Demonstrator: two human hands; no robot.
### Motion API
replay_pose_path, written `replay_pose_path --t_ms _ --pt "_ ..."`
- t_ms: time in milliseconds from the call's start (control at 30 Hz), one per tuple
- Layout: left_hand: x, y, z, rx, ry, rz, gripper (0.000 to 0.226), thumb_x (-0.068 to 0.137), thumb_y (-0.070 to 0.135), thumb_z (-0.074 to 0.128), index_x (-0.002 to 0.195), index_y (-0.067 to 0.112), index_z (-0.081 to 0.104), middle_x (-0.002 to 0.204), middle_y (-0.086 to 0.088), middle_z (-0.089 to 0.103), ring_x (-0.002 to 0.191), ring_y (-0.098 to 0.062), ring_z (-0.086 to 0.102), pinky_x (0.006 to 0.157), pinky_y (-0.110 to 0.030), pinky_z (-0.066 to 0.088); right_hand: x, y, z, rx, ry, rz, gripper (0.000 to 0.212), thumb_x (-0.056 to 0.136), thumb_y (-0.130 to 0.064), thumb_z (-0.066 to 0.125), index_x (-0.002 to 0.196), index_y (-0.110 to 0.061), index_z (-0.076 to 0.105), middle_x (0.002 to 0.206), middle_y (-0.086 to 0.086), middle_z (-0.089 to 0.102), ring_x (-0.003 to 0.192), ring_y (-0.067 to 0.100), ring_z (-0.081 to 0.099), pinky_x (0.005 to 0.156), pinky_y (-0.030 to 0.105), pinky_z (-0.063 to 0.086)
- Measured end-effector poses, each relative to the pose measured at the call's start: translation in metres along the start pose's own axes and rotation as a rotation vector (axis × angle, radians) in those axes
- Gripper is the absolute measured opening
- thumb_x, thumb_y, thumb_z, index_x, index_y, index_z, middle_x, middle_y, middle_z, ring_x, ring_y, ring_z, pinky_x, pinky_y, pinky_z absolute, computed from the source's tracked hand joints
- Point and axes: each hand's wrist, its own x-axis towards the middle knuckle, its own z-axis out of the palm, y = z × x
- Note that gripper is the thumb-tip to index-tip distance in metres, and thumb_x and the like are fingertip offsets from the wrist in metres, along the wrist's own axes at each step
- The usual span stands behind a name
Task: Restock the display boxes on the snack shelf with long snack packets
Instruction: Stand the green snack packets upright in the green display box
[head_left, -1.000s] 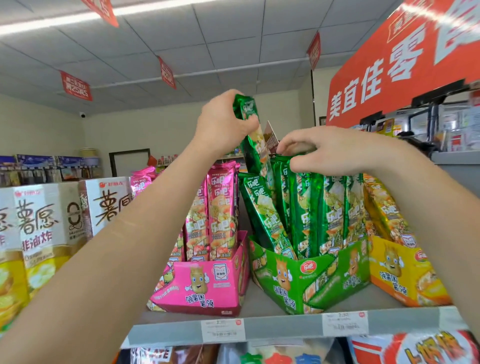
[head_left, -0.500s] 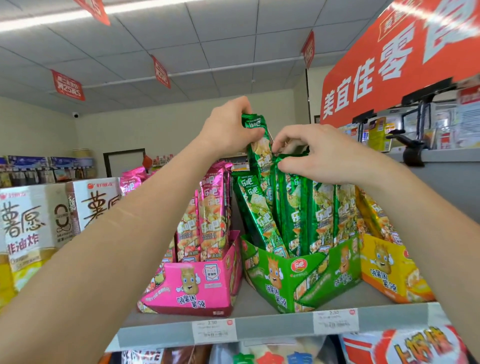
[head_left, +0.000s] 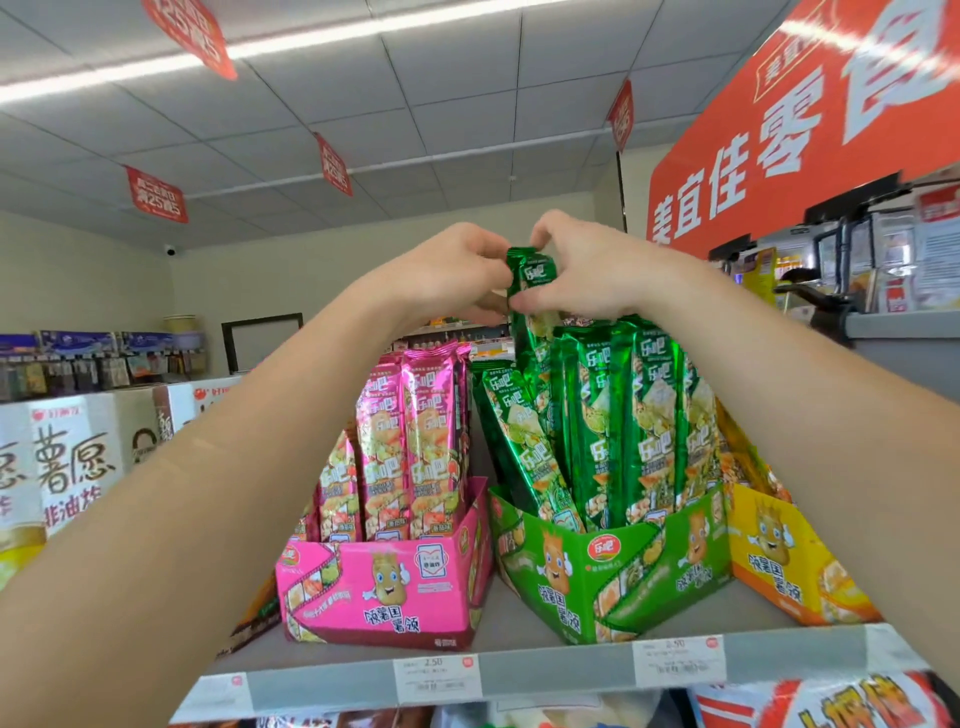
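Green snack packet (head_left: 532, 275) stands upright above the green display box (head_left: 613, 577), with its top end pinched from both sides.

Head view: I read the left hand (head_left: 447, 275) with its fingers curled on the packet's left edge. The right hand (head_left: 597, 275) has thumb and fingers curled on the right edge and top. Both grips are closed on this one packet. Its lower part sits among the other green packets (head_left: 623, 415) at the far left of the box. I cannot tell whether its bottom reaches the box floor. A leaning green packet (head_left: 519, 441) tilts left at the near left corner of the box.

Just left of the green box stands the pink display box (head_left: 384, 587), holding upright pink packets (head_left: 410, 441). Just right stands the yellow display box (head_left: 779, 551), partly hidden by the right forearm. All three boxes rest on the shelf (head_left: 561, 670), whose near edge carries price tags (head_left: 436, 675). At far right I see a red sign (head_left: 779, 130).
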Motion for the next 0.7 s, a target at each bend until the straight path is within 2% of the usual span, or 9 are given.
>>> replay_pose_path --t_ms 100,200,300,400,500,533,600,633,700 --pt "-0.002 -0.009 -0.001 0.275 -0.053 0.011 0.025 0.092 0.015 0.059 0.117 0.01 0.063 0.106 -0.005 0.071 0.09 -0.015 0.065 0.086 -0.036 0.053 0.005 0.001 0.008 0.073 0.081 -0.027 0.051 0.08 -0.039 0.075 0.116 -0.023 0.043 0.079 -0.005 0.055 0.059 0.009 0.051 0.047 0.028 0.033" --pt "-0.003 -0.017 0.01 0.713 -0.258 -0.114 0.042 0.092 0.046 0.058 0.104 0.006 0.064 0.098 -0.007 0.066 0.087 -0.023 0.062 0.089 -0.043 0.051 0.007 0.005 0.013 0.095 0.108 -0.069 0.035 0.083 -0.025 0.071 0.109 -0.027 0.048 0.087 -0.004 0.059 0.061 0.013 0.052 0.053 0.027 0.036" --pt "-0.004 -0.021 0.024 0.937 -0.398 -0.16 0.062 0.092 0.059 0.051 0.125 0.007 0.059 0.12 -0.005 0.063 0.106 -0.025 0.06 0.099 -0.044 0.048 0.005 0.01 0.013 0.081 0.107 -0.056 0.029 0.087 -0.026 0.07 0.112 -0.025 0.056 0.092 -0.009 0.053 0.069 0.014 0.05 0.061 0.026 0.035" --pt "-0.005 -0.018 0.025 0.894 -0.393 -0.051 0.049 0.092 0.056 0.054 0.109 0.01 0.062 0.108 -0.002 0.065 0.097 -0.021 0.061 0.096 -0.043 0.049 0.005 0.01 0.013 0.086 0.109 -0.039 0.031 0.087 -0.024 0.069 0.116 -0.024 0.058 0.083 -0.01 0.052 0.071 0.017 0.05 0.064 0.026 0.038" --pt "-0.01 -0.011 0.019 0.773 -0.404 -0.017 0.053 0.094 0.053 0.054 0.128 0.014 0.061 0.125 0.001 0.062 0.113 -0.019 0.059 0.096 -0.028 0.042 0.006 0.01 0.017 0.087 0.171 -0.021 0.023 0.084 -0.019 0.067 0.103 -0.029 0.058 0.09 -0.004 0.057 0.078 0.022 0.056 0.069 0.031 0.046" --pt "-0.011 -0.01 0.017 0.741 -0.414 -0.01 0.049 0.096 0.052 0.05 0.124 0.013 0.063 0.115 0.003 0.064 0.107 -0.017 0.06 0.089 -0.025 0.04 0.006 0.009 0.018 0.087 0.206 -0.013 0.023 0.084 -0.018 0.065 0.101 -0.03 0.057 0.093 -0.004 0.058 0.079 0.023 0.057 0.069 0.031 0.047" --pt "-0.011 -0.007 0.016 0.677 -0.405 0.047 0.045 0.1 0.047 0.046 0.094 0.009 0.068 0.075 0.003 0.056 0.07 -0.014 0.055 0.068 -0.028 0.038 0.006 0.009 0.02 0.113 0.28 -0.004 0.024 0.084 -0.017 0.062 0.101 -0.034 0.055 0.096 -0.005 0.058 0.078 0.024 0.058 0.067 0.03 0.044" --pt "-0.012 -0.004 0.016 0.647 -0.373 0.085 0.046 0.1 0.046 0.048 0.086 0.005 0.065 0.067 0.001 0.05 0.061 -0.017 0.049 0.062 -0.031 0.037 0.006 0.008 0.02 0.129 0.307 -0.004 0.023 0.085 -0.017 0.06 0.099 -0.035 0.054 0.097 -0.005 0.059 0.078 0.024 0.06 0.065 0.03 0.045" --pt "-0.013 -0.002 0.023 0.567 -0.266 0.148 0.038 0.094 0.044 0.058 0.094 0.006 0.063 0.071 0.0 0.06 0.059 -0.018 0.061 0.063 -0.032 0.047 0.006 0.007 0.019 0.141 0.327 -0.014 0.021 0.084 -0.017 0.057 0.094 -0.034 0.051 0.097 -0.002 0.062 0.087 0.027 0.06 0.073 0.036 0.05"
